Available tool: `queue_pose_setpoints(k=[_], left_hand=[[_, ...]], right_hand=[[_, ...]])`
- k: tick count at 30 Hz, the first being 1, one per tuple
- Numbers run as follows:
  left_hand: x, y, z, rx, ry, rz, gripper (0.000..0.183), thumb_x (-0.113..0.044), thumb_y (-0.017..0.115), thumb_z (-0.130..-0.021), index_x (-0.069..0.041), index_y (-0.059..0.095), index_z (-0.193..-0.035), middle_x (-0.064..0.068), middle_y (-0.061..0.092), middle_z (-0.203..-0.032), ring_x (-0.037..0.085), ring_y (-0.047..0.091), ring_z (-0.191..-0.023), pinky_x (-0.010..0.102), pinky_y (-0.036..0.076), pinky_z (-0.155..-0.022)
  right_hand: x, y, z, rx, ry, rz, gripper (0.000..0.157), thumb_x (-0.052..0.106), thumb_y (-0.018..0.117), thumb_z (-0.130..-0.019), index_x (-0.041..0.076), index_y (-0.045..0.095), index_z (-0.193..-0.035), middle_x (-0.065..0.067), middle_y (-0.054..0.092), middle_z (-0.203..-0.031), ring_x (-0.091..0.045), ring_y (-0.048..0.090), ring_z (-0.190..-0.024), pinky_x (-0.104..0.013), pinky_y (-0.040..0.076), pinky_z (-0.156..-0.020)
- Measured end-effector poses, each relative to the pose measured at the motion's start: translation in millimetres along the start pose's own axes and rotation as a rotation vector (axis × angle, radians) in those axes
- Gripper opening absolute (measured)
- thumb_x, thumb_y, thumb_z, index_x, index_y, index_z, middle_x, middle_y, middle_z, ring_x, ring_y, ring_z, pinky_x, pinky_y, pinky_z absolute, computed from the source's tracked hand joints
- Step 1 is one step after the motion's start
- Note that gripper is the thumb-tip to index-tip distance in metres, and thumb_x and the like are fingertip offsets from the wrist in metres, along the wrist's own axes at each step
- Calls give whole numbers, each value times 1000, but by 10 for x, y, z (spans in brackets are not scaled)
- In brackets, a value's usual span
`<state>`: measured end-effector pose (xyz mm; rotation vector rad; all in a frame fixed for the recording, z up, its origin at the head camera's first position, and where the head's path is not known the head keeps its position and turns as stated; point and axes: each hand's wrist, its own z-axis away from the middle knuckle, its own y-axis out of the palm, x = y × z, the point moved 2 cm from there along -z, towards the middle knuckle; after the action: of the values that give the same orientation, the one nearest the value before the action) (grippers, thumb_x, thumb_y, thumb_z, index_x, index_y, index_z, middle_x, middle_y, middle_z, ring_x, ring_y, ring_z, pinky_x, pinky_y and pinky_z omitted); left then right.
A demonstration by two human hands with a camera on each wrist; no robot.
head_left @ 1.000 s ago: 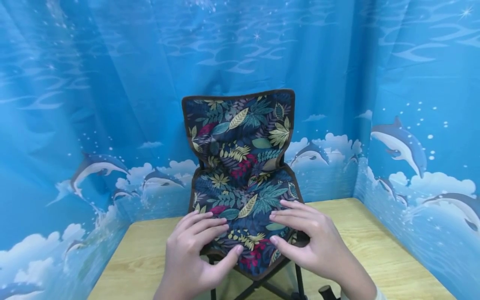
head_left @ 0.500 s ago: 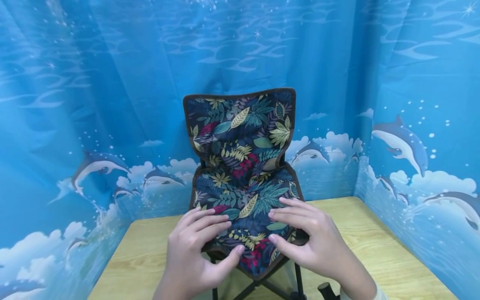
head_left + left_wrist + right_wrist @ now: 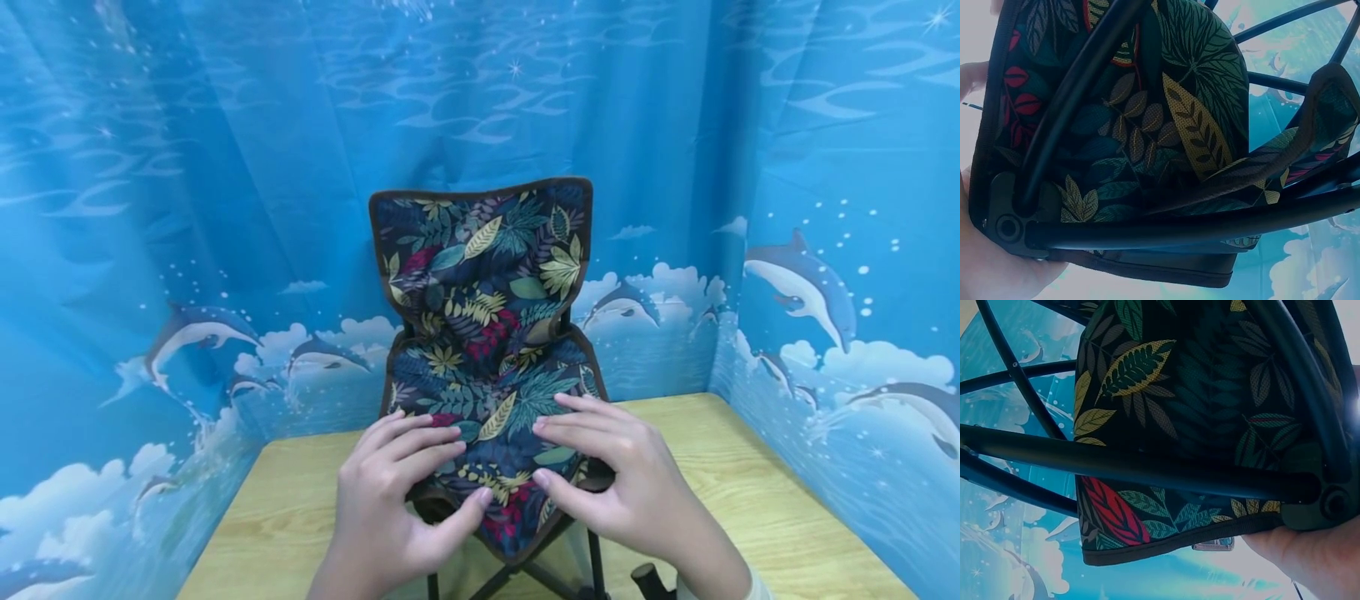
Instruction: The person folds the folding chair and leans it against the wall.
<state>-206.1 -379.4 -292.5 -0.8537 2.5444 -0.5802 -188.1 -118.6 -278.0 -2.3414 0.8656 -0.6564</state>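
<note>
A small folding camping chair with a dark leaf-print backrest (image 3: 480,258) stands upright in the head view. Its seat (image 3: 495,417) faces me, front corner dipping low. My left hand (image 3: 393,483) lies over the seat's left front side, fingers extended and thumb apart. Mirroring it, my right hand (image 3: 626,467) lies over the right front side with fingers spread. Both wrist views look up at the seat's underside: a black corner joint (image 3: 1007,225) shows next to part of the left hand (image 3: 997,269), and another corner joint (image 3: 1329,500) sits just above the right hand (image 3: 1316,556).
Crossed black legs (image 3: 555,579) carry the chair on a wood-grain table (image 3: 255,500). A short dark cylinder (image 3: 648,581) pokes up near my right wrist. Blue dolphin-print curtains (image 3: 225,167) enclose the back and sides.
My two hands have drawn very slightly closer together over the seat. The chair keeps its place apart from a tiny shift in the view.
</note>
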Motion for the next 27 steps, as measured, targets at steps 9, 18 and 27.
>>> queue_pose_setpoints(k=[9, 18, 27], left_hand=[[-57, -7, -33, -26, 24, 10, 33, -51, 87, -79, -26, 86, -100, -11, 82, -108, 17, 74, -110, 49, 54, -106], [-85, 2, -56, -49, 47, 24, 32, -51, 87, -80, -25, 86, -99, -10, 82, -108, 19, 74, -109, 49, 54, -105], [-118, 5, -88, -49, 52, 21, 34, -53, 86, -80, -26, 86, -100, -10, 81, -109, 19, 74, -112, 52, 53, -107]], right_hand=[[34, -14, -10, -13, 3, -5, 40, 29, 89, -84, 30, 80, -122, 15, 78, -120, -22, 69, -130, -49, 55, -109], [80, -29, -40, -17, 5, -10, 38, 30, 89, -84, 29, 80, -122, 15, 78, -120, -20, 68, -132, -42, 51, -116], [128, -36, -77, -19, 3, -16, 39, 31, 89, -84, 28, 80, -122, 14, 78, -121, -21, 67, -133, -49, 52, -114]])
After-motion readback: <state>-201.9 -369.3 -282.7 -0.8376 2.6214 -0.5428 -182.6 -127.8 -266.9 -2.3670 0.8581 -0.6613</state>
